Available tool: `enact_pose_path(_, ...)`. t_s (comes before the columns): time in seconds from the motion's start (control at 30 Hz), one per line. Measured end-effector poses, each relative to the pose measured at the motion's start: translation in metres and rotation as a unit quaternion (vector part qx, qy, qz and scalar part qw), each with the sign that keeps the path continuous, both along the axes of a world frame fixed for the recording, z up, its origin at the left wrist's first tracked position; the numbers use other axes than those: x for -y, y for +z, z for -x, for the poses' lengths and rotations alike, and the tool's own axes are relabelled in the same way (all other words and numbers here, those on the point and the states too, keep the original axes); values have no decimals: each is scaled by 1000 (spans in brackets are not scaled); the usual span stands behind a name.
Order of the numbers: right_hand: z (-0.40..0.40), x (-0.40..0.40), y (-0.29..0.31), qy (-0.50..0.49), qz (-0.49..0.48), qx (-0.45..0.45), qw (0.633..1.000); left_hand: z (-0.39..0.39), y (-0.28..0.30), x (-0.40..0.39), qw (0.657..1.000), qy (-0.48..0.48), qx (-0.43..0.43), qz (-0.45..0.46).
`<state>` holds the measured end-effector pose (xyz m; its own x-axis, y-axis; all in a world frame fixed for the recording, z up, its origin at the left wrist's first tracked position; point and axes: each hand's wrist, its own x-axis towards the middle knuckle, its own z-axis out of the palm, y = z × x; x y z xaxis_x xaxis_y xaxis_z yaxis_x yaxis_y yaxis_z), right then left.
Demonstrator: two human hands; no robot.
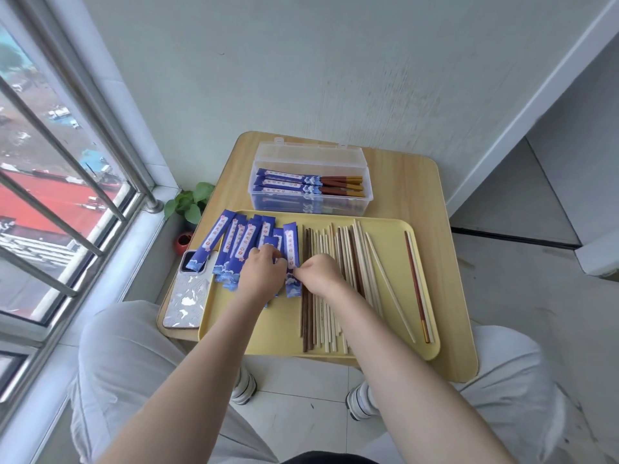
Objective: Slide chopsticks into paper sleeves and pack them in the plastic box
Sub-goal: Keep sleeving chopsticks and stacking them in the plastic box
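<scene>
Left hand (264, 267): I see it pinching a sleeve on the tray (395, 229).
Right hand (318, 271): pinching one blue sleeve (290, 252).
Chopsticks (331, 283): loose on the tray.
Box (310, 177): behind the tray, holding sleeved pairs.

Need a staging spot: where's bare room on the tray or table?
Free: tray near-left corner, below the sleeves; strip between the chopstick pile and the lone pair; table right of the box. Crowded: tray's middle, under both hands.
</scene>
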<state>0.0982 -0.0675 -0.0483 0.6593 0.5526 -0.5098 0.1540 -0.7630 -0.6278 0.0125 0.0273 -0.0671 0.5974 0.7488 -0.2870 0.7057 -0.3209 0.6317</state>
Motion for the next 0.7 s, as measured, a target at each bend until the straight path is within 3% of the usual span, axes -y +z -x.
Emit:
enact_pose_path(0.3, -6, 15, 2, -50, -82, -10, 995, -11, 16, 10, 999, 49, 18, 11)
enact_pose_path(0.5, -22, 33, 8, -95, -100, 6, 991, -7, 17, 8, 998, 49, -47, -14)
enact_pose_path(0.6, -32, 45, 16, -136, -158, 20, 978, -9, 19, 16, 995, 8, 40, -95)
enact_pose_path(0.7, -38, 55, 30, -97, -182, -15, 978, -16, 25, 27, 948, -143, 112, -259)
